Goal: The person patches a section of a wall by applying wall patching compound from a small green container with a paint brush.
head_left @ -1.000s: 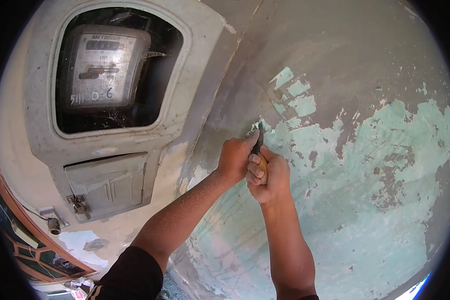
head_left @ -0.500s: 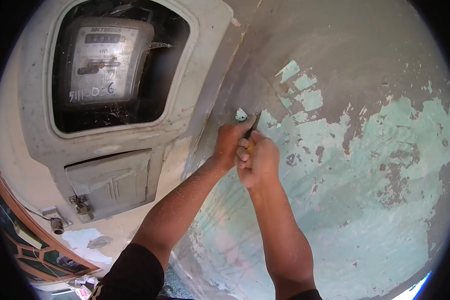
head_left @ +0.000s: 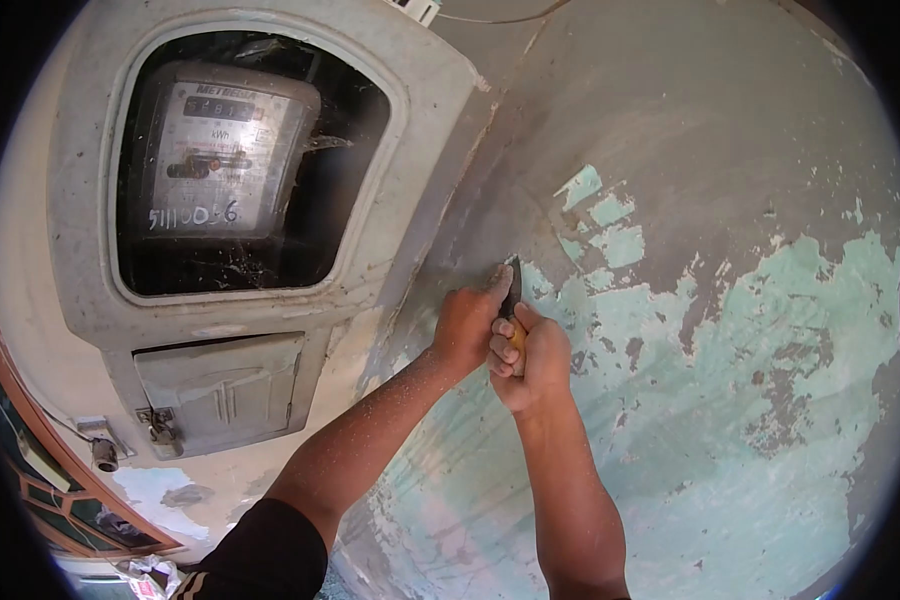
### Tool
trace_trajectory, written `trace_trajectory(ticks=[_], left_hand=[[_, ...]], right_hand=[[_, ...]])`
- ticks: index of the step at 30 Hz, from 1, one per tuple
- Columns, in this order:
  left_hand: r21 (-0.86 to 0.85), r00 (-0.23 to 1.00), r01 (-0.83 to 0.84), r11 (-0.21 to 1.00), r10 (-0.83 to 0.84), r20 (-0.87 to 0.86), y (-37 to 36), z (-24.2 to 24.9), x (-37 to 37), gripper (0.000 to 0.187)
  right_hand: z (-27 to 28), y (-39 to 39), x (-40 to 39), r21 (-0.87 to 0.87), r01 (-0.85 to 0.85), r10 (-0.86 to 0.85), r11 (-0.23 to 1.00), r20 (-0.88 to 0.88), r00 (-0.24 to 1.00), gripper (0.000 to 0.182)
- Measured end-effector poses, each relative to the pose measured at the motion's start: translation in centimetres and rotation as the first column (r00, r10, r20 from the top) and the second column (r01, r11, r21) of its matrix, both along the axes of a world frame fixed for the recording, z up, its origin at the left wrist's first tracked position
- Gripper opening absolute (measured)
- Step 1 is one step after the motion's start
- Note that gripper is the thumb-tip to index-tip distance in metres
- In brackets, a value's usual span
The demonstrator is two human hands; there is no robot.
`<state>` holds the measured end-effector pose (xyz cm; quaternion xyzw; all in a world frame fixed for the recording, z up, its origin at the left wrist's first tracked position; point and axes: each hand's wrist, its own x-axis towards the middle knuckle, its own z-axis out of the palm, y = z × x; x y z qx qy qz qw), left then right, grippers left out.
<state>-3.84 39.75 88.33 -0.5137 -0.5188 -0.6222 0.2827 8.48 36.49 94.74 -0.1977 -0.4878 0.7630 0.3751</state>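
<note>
My right hand (head_left: 537,360) is closed round the yellow handle of a scraper (head_left: 516,290) with a dark, narrow blade. The blade points up, its tip at the edge of a small green paint patch (head_left: 536,280) on the wall. My left hand (head_left: 465,328) is closed beside it, a finger and thumb pressed against the blade near the tip. Its other fingers are curled and partly hidden. Pale dust speckles my left forearm. Around the tool, the wall (head_left: 660,130) is bare grey above and patchy pale green (head_left: 660,430) below.
Left of my hands, a grey meter box (head_left: 415,150) juts from the wall, holding an electricity meter (head_left: 220,155) behind a window. Beneath it sits a small padlocked door (head_left: 225,390). A pipe end (head_left: 104,455) and a brown-framed window (head_left: 80,510) are at lower left.
The view has tilted up, so the wall and meter box appear lower. A light paint flake seen by my left fingers no longer shows there. Both hands stay on the scraper.
</note>
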Motion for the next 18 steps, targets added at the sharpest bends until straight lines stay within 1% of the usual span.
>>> trace_trajectory(ticks=[2,3,5,8,9,10,12,13,14,17,18], left_hand=[[-0.030,0.998,0.030,0.999,-0.028,0.056,0.6,0.2,-0.6,0.028],[-0.059,0.992,0.091,0.994,-0.085,0.096,0.1,0.4,-0.4,0.027],[-0.113,0.968,0.206,0.972,-0.186,0.169,-1.5,0.9,-0.4,0.025],[-0.072,1.000,-0.021,0.997,0.021,-0.005,-0.1,-0.8,-0.1,0.025],[-0.076,0.999,0.009,0.997,-0.005,0.050,0.9,-0.4,-0.9,0.025],[-0.084,0.994,0.042,0.996,-0.032,0.108,1.9,0.2,-1.8,0.025],[-0.088,0.984,0.103,0.991,-0.089,0.153,1.3,-0.1,-1.6,0.026],[-0.050,0.987,0.108,0.993,-0.101,0.125,-0.1,1.1,-1.9,0.027],[-0.027,0.987,0.126,0.992,-0.123,0.100,-1.0,1.2,-1.7,0.028],[-0.041,0.978,0.176,0.984,-0.170,0.119,-0.1,-1.0,-1.0,0.028],[-0.033,0.997,0.058,0.998,-0.056,0.061,1.0,-1.2,-1.6,0.032]], right_hand=[[0.6,0.8,-1.3,-0.052,0.024,-0.024,0.998,-0.008,1.000,0.012],[0.8,1.0,-1.6,-0.079,0.037,-0.038,0.996,-0.014,0.999,0.013],[0.4,0.0,-1.0,-0.052,0.015,-0.015,0.999,-0.005,1.000,0.013],[-0.1,-0.2,-0.3,0.005,0.004,-0.004,1.000,0.020,1.000,0.012],[0.0,0.1,-0.4,0.032,-0.002,0.001,0.999,0.034,0.999,0.012],[0.8,0.7,-1.3,0.017,0.003,-0.004,1.000,0.029,1.000,0.013],[1.4,1.5,-2.8,-0.053,0.034,-0.033,0.998,0.023,0.999,0.014],[1.5,1.2,-3.1,-0.030,0.021,-0.020,0.999,0.021,1.000,0.015],[0.9,0.6,-2.8,-0.024,0.019,-0.019,1.000,0.023,1.000,0.015],[-0.2,0.3,-1.4,-0.001,0.000,0.000,1.000,0.038,0.999,0.016],[-0.2,0.4,-1.1,0.006,-0.009,0.009,1.000,0.050,0.999,0.016]])
